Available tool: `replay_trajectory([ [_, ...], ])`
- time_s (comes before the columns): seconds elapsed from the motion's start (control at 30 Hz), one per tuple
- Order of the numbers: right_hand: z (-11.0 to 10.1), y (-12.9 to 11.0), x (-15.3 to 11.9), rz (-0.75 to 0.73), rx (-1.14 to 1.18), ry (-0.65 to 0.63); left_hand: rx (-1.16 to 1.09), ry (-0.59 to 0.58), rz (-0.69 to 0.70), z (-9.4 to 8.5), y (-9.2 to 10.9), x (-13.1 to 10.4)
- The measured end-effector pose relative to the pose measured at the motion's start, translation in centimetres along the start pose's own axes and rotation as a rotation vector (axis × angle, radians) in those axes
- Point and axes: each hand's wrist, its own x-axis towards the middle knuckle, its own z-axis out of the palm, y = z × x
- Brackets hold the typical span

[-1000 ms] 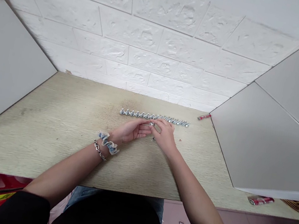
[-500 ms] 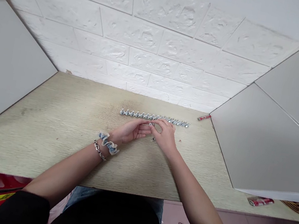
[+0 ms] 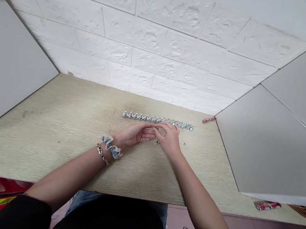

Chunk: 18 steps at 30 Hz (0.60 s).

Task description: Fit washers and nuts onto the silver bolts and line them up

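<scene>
My left hand (image 3: 136,132) reaches in from the left, palm turned partly up. Its thumb and index finger pinch a small silver metal fastener (image 3: 155,128); the other fingers are stretched out below. From the right, my right hand (image 3: 169,137) grips the same piece between thumb and fingertips. Fingers cover much of the fastener, so its full shape is hidden. Just beyond the hands runs a row of silver bolts with washers (image 3: 141,116), most standing upright. Another small metal piece (image 3: 157,142) lies on the tabletop beneath the hands.
The pale wooden table (image 3: 59,130) ends at a white brick-patterned wall (image 3: 145,54). Grey panels stand on the left (image 3: 8,67) and right (image 3: 276,150). One red battery (image 3: 208,120) lies at the back right, another red battery (image 3: 268,206) near the front right edge.
The hands stay almost in place. The held fastener has turned slightly between the fingertips, and less of its round face shows.
</scene>
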Motion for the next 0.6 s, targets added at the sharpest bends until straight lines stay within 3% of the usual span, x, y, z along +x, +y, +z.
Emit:
replay_trajectory([
  [0.6, -0.03, -0.04, -0.18, -0.005, 0.049, 0.029, 0.009, 0.022, 0.002, -0.06, -0.05, 0.04],
])
